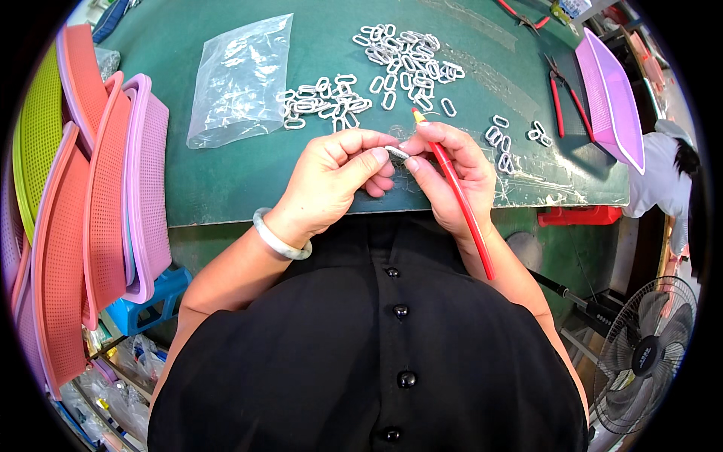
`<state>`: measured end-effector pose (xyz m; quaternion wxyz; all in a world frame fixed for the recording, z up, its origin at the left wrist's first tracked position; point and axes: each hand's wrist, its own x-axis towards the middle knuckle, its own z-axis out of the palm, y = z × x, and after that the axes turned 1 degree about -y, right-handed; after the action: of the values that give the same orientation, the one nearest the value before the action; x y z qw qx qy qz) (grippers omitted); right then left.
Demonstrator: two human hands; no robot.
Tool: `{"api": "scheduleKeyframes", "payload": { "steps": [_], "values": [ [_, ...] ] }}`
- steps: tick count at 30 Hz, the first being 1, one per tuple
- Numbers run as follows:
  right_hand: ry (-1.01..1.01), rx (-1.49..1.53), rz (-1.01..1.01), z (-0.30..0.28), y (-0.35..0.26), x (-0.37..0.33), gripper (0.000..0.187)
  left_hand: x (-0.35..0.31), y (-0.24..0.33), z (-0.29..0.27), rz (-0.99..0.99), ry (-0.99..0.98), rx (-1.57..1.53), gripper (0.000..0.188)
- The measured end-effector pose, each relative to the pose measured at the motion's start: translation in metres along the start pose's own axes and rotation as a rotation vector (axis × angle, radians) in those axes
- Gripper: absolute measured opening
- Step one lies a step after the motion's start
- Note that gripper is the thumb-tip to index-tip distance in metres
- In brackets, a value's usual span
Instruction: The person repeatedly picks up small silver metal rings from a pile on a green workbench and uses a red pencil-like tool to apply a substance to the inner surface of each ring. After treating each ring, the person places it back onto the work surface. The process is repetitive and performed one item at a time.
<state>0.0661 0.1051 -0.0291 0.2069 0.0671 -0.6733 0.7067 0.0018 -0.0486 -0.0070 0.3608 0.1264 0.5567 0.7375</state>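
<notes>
In front of my body, over the near edge of the green table, my left hand [337, 175] pinches a small silver-grey oval link [397, 152] between thumb and fingers. The fingertips of my right hand [457, 172] touch the link's other end. A long red pencil [468, 207] with a yellow band near its red tip lies in my right hand, slanting down over the palm with its tip upward. Beyond my hands, many similar oval links lie in one large pile [410, 60] and a smaller pile [324, 99]. A few loose links [501, 143] lie to the right.
A clear plastic bag [239, 83] lies at the left of the table [331, 30]. Perforated baskets [105, 188] stand stacked on the left. Red-handled pliers [570, 102] and a purple basket [614, 105] are at the right. A fan [646, 354] stands lower right, near another person's sleeve [657, 177].
</notes>
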Motion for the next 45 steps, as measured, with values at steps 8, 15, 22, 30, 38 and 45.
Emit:
{"api": "scheduleKeyframes", "payload": {
  "steps": [8, 15, 22, 30, 38, 45],
  "values": [
    [0.031, 0.067, 0.060, 0.001, -0.002, 0.001, 0.035, -0.004, -0.005, 0.002, 0.079, 0.023, 0.052, 0.017],
    [0.040, 0.101, 0.148, 0.002, -0.007, 0.003, 0.034, -0.007, -0.007, 0.006, 0.233, 0.054, 0.206, 0.013],
    [0.010, 0.118, 0.233, 0.000, -0.006, 0.004, 0.037, -0.005, -0.006, 0.006, 0.373, 0.070, 0.385, 0.010],
    [-0.105, 0.053, 0.179, 0.000, -0.009, 0.004, 0.045, -0.003, -0.001, 0.008, 0.138, 0.118, 0.151, 0.015],
    [-0.078, 0.000, 0.148, 0.001, -0.003, 0.001, 0.043, -0.001, 0.002, 0.012, 0.008, 0.160, 0.027, 0.013],
    [-0.066, 0.015, 0.167, 0.001, -0.006, 0.002, 0.040, 0.000, 0.003, 0.013, -0.019, 0.182, 0.016, 0.013]
  ]
}}
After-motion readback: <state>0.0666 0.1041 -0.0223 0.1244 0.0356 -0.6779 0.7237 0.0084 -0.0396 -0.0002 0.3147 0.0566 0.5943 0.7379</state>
